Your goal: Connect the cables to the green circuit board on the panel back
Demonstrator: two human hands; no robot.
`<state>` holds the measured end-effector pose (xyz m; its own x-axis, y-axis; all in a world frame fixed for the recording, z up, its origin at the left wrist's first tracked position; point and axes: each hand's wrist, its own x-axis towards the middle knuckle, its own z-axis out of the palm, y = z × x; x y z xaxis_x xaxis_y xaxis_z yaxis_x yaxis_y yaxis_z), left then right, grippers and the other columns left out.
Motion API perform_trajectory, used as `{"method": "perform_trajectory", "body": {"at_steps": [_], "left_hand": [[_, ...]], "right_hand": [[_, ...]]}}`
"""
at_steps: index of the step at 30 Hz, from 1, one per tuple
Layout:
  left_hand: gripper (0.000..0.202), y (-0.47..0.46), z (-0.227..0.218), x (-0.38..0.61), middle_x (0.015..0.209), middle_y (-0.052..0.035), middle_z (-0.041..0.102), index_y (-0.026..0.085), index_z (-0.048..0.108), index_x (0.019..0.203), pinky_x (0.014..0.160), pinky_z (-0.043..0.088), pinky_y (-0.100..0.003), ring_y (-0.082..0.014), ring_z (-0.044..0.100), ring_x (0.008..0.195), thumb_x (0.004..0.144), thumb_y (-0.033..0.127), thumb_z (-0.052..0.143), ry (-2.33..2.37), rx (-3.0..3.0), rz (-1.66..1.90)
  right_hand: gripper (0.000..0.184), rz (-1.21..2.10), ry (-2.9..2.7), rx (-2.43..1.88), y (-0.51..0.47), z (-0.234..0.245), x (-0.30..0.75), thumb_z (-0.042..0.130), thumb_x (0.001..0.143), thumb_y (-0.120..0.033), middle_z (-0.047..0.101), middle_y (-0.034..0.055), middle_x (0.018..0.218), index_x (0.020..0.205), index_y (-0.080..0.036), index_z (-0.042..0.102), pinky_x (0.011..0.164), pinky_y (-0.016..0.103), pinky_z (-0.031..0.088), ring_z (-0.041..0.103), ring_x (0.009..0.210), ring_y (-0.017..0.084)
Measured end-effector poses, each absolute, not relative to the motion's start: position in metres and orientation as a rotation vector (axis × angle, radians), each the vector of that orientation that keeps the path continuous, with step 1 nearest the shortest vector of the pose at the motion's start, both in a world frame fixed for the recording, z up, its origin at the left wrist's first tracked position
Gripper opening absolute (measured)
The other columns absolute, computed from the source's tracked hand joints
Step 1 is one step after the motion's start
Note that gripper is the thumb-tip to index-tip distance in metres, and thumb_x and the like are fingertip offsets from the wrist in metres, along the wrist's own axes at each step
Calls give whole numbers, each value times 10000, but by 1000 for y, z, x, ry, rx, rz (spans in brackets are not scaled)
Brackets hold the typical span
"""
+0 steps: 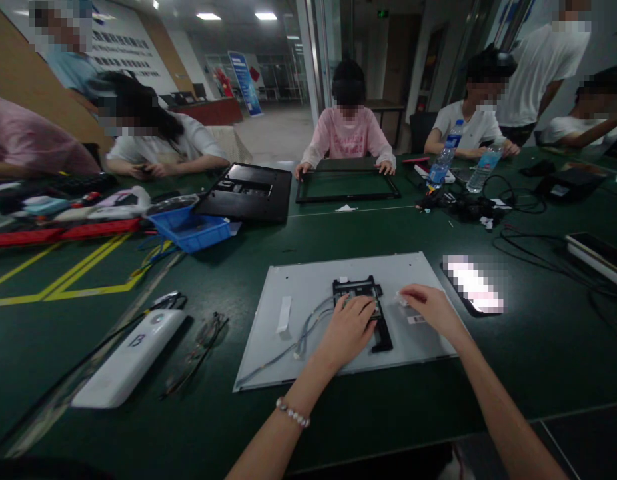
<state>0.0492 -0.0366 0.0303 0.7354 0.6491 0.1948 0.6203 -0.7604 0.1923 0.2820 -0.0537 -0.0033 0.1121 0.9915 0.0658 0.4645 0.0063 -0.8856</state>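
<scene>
A flat pale-grey panel [268, 313] lies on the green table in front of me. On it sits a black plastic bracket [382, 335] with a small green circuit board, partly hidden under my left hand [349, 325]. That hand's fingers are bent over the bracket and board, gripping them from above. Grey cables [308, 328] run from under the hand across the panel to its lower left corner. My right hand [431, 308] is closed in a pinch just right of the bracket, with a small whitish piece [402, 299] at its fingertips. A white strip [284, 315] is stuck on the panel.
Left of the panel lie a white power bank [131, 360] and thin tangled wires [198, 350]. A phone [472, 285] lies at its right. Farther off are a blue tray [193, 230], a black laptop shell [248, 193], bottles [446, 157], and a co-worker's hands on a black frame [348, 198].
</scene>
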Motion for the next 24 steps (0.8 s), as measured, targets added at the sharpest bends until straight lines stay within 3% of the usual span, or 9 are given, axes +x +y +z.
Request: {"method": "perform_trajectory", "body": {"at_steps": [4,10,17,24], "left_hand": [[339,-36,29,49,1279,-66,517,217,455,1239,1081,234,-445,-217,465,1185,907,255,400,1032,2815,386],[414,-36,31,49,1276,-68,518,219,395,1298,1090,211,-450,-219,469,1172,886,240,423,1033,2802,394],[426,-37,32,51,1265,-70,520,224,398,1299,1087,203,-472,-230,472,1162,875,247,436,1036,2807,383],[372,-38,36,50,1267,-51,498,281,458,1253,1081,202,-486,-234,465,1149,883,248,438,1012,2865,354]], "right_hand": [[277,1042,-1408,-1475,-51,-4,270,517,787,-302,698,60,921,981,-183,676,636,297,528,650,745,174],[240,995,-1510,-1375,-46,-8,259,534,782,-271,701,44,928,960,-195,675,788,323,502,641,847,172],[262,963,-1395,-1413,-47,-13,257,548,778,-289,696,49,884,992,-179,650,721,296,509,645,786,166],[203,827,-1515,-1478,-51,-6,245,562,775,-235,703,41,846,945,-183,661,751,299,504,653,760,165]]}}
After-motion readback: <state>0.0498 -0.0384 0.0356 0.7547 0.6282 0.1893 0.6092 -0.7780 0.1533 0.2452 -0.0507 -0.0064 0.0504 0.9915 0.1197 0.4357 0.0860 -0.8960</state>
